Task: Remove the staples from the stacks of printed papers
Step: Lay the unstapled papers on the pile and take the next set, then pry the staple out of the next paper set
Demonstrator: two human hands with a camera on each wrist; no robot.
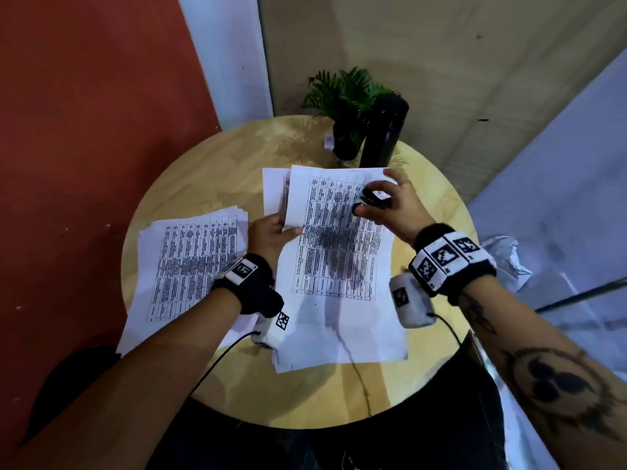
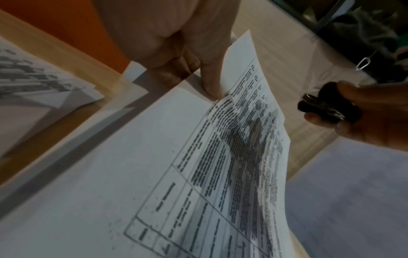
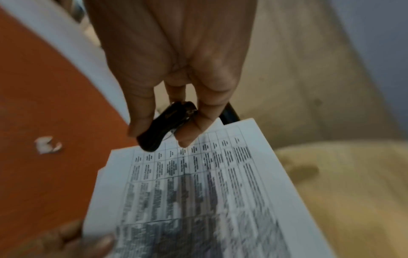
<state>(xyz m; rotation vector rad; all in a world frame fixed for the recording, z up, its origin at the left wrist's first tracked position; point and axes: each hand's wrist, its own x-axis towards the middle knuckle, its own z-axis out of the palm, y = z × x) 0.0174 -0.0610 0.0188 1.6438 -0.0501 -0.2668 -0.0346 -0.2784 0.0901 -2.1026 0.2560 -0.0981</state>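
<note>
Head view shows the left hand (image 1: 268, 234) pinching the lifted left edge of the printed papers (image 1: 339, 239) on the table (image 1: 203, 178), likely to steady them. The right hand (image 1: 395, 206) grips a black staple remover (image 1: 368, 201) over their far right corner. Printed tables are too blurred to read.

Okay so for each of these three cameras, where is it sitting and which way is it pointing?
Head: worn on the head, looking down at the round table; both forearms show.
Left wrist: looks along the left hand, which pinches the lifted sheet.
Right wrist: looks along the right hand, which holds a black staple remover.
Shared: all three show the sheet and the remover.
</note>
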